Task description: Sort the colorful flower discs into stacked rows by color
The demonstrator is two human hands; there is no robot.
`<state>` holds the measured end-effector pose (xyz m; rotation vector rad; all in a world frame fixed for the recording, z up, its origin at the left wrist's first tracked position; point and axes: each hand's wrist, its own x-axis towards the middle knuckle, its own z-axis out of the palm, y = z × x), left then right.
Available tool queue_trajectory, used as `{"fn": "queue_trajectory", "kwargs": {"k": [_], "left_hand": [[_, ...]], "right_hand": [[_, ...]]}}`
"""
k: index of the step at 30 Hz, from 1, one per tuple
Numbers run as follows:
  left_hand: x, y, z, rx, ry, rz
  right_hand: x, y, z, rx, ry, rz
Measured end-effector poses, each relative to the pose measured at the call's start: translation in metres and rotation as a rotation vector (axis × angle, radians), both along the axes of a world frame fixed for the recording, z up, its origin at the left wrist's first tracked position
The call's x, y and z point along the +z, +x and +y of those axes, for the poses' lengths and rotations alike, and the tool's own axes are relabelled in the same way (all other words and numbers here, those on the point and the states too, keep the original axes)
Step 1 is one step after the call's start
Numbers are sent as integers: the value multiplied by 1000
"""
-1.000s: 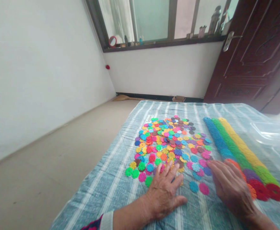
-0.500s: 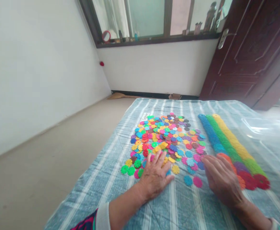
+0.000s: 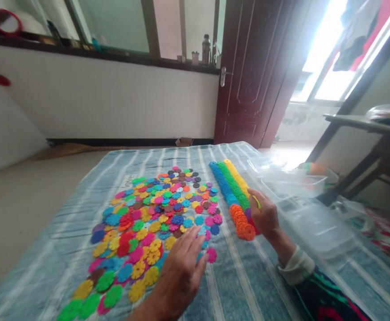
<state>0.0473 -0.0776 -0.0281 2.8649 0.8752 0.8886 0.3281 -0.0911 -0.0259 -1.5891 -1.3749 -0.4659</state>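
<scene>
My left hand (image 3: 184,263) lies over the near right part of a loose spread of colourful toothed plastic discs (image 3: 154,225). Its fingers are stretched out, and the discs beneath the palm are hidden. On the right, my right hand (image 3: 264,214) is at the near end of the overlapping disc rows, fingers bent around a yellow-green disc (image 3: 256,201). The blue row (image 3: 224,185), green row (image 3: 234,183) and yellow row (image 3: 237,174) lie side by side. Orange discs (image 3: 242,223) continue the blue row. My right hand covers much of the purple and red ends.
Striped blue cloth (image 3: 228,272) covers the surface. Clear plastic containers (image 3: 318,227) stand to the right, with a dark table (image 3: 375,127) beyond. A "love" label (image 3: 129,180) lies by the spread's far left edge. A dark red door (image 3: 255,67) stands behind.
The view has swung to the right, bringing the containers and side table into sight. My right hand has moved from beside the orange discs across to the yellow row. My left hand stays over the spread.
</scene>
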Motion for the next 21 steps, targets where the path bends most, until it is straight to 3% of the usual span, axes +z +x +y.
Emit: {"fn": "queue_trajectory", "kwargs": {"k": [6, 10, 12, 18, 21], "left_hand": [[9, 81, 5, -69, -253, 114], [9, 117, 8, -45, -333, 134], [4, 127, 9, -12, -348, 138], [-20, 126, 8, -35, -282, 8], [-22, 120, 8, -19, -251, -53]], "right_hand": [[12, 19, -3, 16, 27, 97], [20, 32, -9, -33, 27, 107], [24, 38, -16, -31, -56, 67], [29, 32, -44, 147, -581, -220], [23, 21, -50, 227, -644, -324]]}}
